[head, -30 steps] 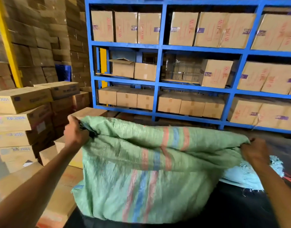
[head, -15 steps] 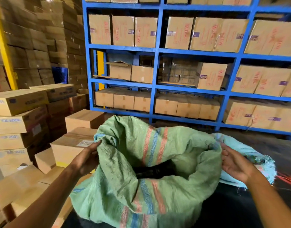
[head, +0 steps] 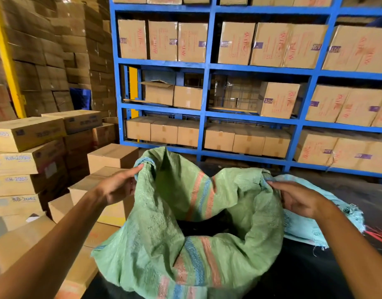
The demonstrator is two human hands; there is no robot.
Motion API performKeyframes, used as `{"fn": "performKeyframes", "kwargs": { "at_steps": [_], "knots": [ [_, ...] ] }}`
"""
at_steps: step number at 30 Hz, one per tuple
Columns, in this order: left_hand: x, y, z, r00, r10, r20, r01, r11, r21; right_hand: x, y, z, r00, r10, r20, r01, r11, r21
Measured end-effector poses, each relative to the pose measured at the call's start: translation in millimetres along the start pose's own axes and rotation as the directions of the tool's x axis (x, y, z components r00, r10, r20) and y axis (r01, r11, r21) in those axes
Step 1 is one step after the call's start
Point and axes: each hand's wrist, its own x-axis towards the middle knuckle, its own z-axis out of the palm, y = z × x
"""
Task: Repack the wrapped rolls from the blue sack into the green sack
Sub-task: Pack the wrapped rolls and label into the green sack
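Against blue racking, the left hand (head: 119, 186) and right hand (head: 297, 198), fingers loosely spread, touch the green sack (head: 164, 223) rim at nine and three o'clock, the blue sack (head: 302, 225) nearer the right.

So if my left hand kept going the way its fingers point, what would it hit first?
Almost at once, the green sack: the left hand points right and slightly up, fingertips at the bunched rim on the sack's left side. Whether they touch it is unclear.

Left hand (head: 119, 186) bare, no glove | right hand (head: 297, 199) bare | both forearms uncovered, no sleeves, either side of green sack (head: 164, 244)
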Motion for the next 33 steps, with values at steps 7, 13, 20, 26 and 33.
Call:
{"fn": "performKeyframes", "kwargs": {
  "at_steps": [7,13,20,26,33],
  "knots": [
    [1,40,14,0.900,0.341,-0.271,-0.134,0.809,0.572,11,-34,1,0.951,-0.025,-0.309,-0.108,0.908,-0.405],
    [-10,52,-23,0.570,0.583,-0.579,0.368,0.449,0.814,2,-46,-75,0.494,-0.499,-0.712,-0.251,0.702,-0.667],
    [0,56,-6,0.977,0.081,-0.199,0.003,0.921,0.390,4,-45,-49,0.849,-0.123,-0.514,0.008,0.976,-0.220],
    [0,55,6,0.997,0.073,-0.013,-0.068,0.972,0.224,-2,-41,-32,0.977,-0.029,-0.210,0.043,0.997,0.063],
    [11,60,9,0.716,0.504,-0.483,0.027,0.671,0.741,8,-61,-37,0.726,-0.293,-0.623,-0.032,0.889,-0.456]
  ]
}}
